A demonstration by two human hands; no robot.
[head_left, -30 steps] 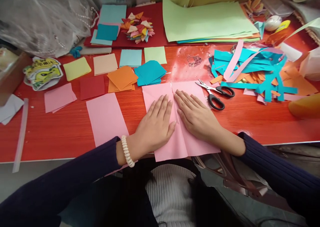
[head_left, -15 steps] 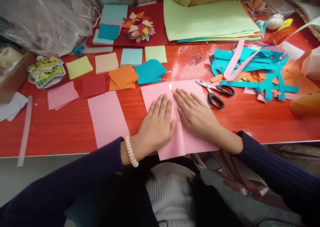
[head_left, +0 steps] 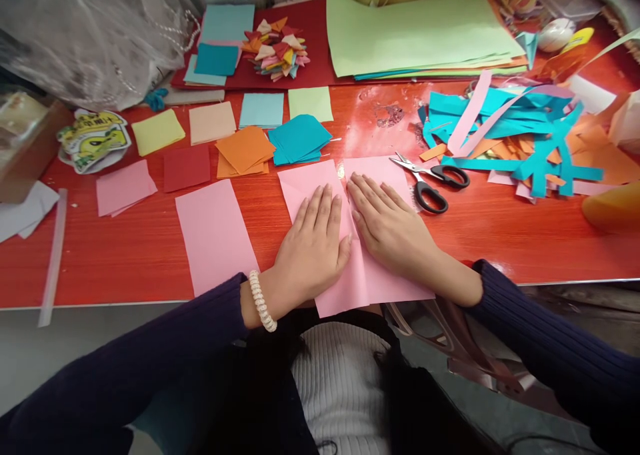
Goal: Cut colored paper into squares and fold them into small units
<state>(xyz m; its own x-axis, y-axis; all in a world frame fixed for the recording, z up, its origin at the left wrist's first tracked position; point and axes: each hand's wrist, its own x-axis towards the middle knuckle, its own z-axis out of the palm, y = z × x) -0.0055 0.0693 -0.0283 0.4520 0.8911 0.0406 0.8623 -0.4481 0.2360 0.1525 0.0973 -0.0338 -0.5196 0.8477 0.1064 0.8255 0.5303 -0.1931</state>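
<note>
A pink paper sheet (head_left: 345, 296) lies in front of me, its near edge overhanging the table. A crease runs down its middle, and at the far end the sheet is parted there, with red tabletop showing in the gap. On the left half, my left hand (head_left: 314, 245) rests flat, fingers stretched out. My right hand (head_left: 393, 231) presses flat on the right half, its fingertips beside the split. Neither hand grips anything. Black-handled scissors (head_left: 424, 173) lie with blades apart by the sheet's far right corner. Left of my left hand is another pink piece of paper (head_left: 215, 235).
Small paper squares in several colours, such as an orange stack (head_left: 245, 151) and a blue stack (head_left: 300, 138), lie beyond my hands. Behind them sit a folded-paper ring (head_left: 277, 49) and large green sheets (head_left: 420, 35). Blue, pink and orange scraps (head_left: 543, 151) pile up at right.
The gap between the two halves at the sheet's far end looks wider. Both hands stay flat in nearly the same places. The whole view has shifted slightly.
</note>
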